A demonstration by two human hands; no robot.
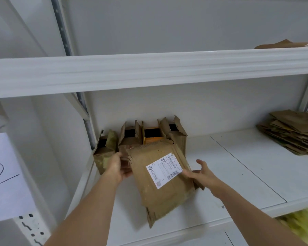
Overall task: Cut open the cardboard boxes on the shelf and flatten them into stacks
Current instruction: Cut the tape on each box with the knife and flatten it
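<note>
Cardboard box [160,176], flattened, light and floppy, sits between both grips: left hand [118,167] pinches its torn edge, right hand [202,173] spread against the other. Support both edges.

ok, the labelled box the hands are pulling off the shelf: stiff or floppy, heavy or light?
The labelled box is probably light: it looks squashed nearly flat. Likely floppy rather than rigid, since its edges are torn and creased and its lower end sags over the shelf edge. The left hand grips one side while the right hand steadies the other, which suggests it flexes when held one-handed.
</note>
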